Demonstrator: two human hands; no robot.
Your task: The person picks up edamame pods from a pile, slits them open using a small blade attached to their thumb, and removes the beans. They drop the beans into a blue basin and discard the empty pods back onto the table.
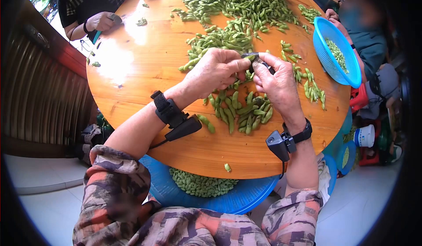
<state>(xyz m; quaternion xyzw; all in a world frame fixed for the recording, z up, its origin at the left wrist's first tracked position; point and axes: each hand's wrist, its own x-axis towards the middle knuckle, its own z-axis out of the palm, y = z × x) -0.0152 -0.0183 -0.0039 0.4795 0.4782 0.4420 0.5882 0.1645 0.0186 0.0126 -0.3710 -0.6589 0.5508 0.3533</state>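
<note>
My left hand is closed, its thumb and fingers pinching a green edamame pod above the wooden table. Close against it, my right hand is wrapped round a small dark tool with a black handle; its exact kind is hard to make out. The tool's dark end meets the pod. Below both hands lies a loose cluster of edamame pods. A blue basin under the table edge holds shelled beans.
A large heap of pods covers the table's far side. At the right edge, a blue basket holds beans. Two people sit around the round table; one person's hand is at the upper left. A white bucket stands at right.
</note>
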